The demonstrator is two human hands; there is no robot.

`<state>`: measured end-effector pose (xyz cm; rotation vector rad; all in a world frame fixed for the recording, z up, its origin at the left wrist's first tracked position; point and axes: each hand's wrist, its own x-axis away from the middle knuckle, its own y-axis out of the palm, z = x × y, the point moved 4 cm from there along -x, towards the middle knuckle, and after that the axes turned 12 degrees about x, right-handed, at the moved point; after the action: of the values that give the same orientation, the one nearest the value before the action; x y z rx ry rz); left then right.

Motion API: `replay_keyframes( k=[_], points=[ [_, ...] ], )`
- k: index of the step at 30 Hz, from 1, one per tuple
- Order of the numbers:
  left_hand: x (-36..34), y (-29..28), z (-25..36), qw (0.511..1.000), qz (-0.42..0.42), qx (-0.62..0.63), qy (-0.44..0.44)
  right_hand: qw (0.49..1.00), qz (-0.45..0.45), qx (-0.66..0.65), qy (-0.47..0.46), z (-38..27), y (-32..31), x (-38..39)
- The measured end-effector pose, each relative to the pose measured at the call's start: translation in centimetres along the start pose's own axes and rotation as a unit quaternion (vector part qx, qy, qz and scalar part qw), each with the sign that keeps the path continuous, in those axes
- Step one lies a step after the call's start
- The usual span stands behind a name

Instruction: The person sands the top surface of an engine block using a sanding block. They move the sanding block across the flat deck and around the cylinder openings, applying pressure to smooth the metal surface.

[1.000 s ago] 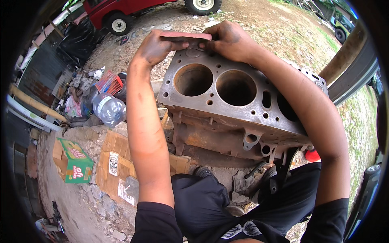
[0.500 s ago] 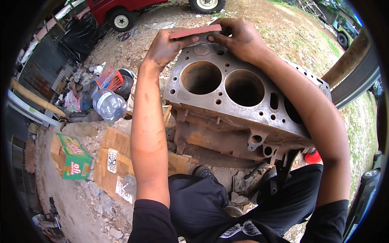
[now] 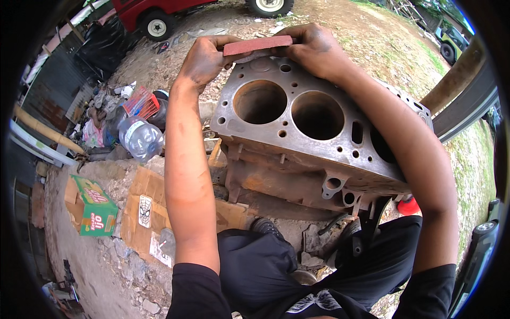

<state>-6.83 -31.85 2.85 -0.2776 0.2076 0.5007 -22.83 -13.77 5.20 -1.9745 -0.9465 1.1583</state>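
My left hand [image 3: 204, 61] and my right hand [image 3: 316, 54] grip a flat, reddish strip of sandpaper [image 3: 257, 45] from its two ends. The strip is held above the far left corner of a bare metal engine block [image 3: 241, 126]. Both sets of fingers curl behind and under it, partly hidden. The block's flat top carries large round cylinder bores and several small bolt holes. My right forearm reaches across its right side, covering part of a further bore. Rusty brown stains mark the block's near side.
At left lie a green carton [image 3: 95, 206], flattened cardboard [image 3: 138, 212], a large clear plastic bottle [image 3: 141, 139] and a red crate [image 3: 142, 102]. A red vehicle [image 3: 175, 10] stands at the back. A red object [image 3: 408, 206] sits by the block's right end.
The sandpaper strip's face has turned more toward me, and my left thumb no longer shows in front of it. My left hand and forearm have shifted slightly left.
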Motion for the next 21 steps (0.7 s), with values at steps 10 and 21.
replay_keyframes(
  k=[10,21],
  points=[
    [-0.1,-0.2,-0.3,0.999,0.009,-0.013,0.029,1.0,-0.011,-0.011,0.014,-0.1,0.0,0.0],
    [0.0,0.9,0.2,0.999,0.02,-0.003,0.028,0.995,-0.065,-0.004,0.078,0.1,-0.1,-0.2]
  ],
)
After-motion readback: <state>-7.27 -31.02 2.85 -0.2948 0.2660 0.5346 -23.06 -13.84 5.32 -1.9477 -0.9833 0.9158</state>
